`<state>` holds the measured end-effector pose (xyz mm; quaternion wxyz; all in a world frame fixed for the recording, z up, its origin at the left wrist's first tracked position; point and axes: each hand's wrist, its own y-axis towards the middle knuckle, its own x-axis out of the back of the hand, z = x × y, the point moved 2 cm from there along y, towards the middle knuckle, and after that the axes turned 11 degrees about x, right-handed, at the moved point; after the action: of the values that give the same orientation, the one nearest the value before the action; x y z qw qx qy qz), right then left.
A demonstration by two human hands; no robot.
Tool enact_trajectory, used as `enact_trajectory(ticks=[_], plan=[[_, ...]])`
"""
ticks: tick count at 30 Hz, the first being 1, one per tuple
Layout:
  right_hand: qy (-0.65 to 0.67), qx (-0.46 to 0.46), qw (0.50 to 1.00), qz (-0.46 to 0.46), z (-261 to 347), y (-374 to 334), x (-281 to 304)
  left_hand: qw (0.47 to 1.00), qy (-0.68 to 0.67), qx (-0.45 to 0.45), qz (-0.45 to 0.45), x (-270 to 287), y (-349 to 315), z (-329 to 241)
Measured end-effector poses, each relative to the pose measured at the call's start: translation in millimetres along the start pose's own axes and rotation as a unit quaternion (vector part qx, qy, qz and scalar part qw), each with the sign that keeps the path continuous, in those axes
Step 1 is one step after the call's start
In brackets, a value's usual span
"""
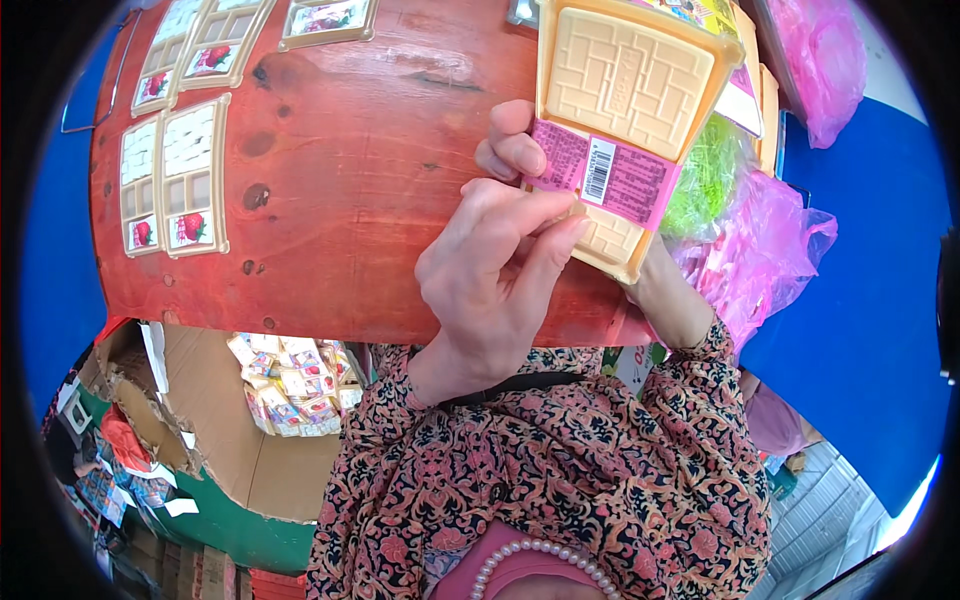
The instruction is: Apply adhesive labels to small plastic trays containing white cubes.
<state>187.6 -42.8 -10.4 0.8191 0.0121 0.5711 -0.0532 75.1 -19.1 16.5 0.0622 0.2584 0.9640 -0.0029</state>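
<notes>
Left hand (495, 265): I see fingers pinching the pink label (605, 180).
Right hand: hidden behind the tray (625, 120); grip unclear.
Tip: I'd press the label flat.

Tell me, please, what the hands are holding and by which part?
A beige tray, underside up: the left hand pinches its near edge by the pink label; the right hand is hidden behind it.

The left hand (495, 270) pinches a pink label (605, 178) on a tan tray (625, 90) above the red table (350, 180).
</notes>
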Motion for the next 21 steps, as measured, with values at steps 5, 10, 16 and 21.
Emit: enact_trajectory(ticks=[5,10,16,21], plan=[[-0.002,0.012,1.000,0.004,-3,2,7,1.000,0.004,0.009,-0.015,2,-1,4],[-0.091,0.052,0.994,0.011,1,4,7,0.999,0.011,0.033,-0.009,0,-2,2],[-0.127,0.065,0.990,0.010,-1,3,9,0.997,-0.032,0.073,-0.007,-3,-2,1],[-0.086,0.013,0.996,-0.034,1,-4,9,0.952,-0.158,0.262,-0.012,-4,5,-7]])
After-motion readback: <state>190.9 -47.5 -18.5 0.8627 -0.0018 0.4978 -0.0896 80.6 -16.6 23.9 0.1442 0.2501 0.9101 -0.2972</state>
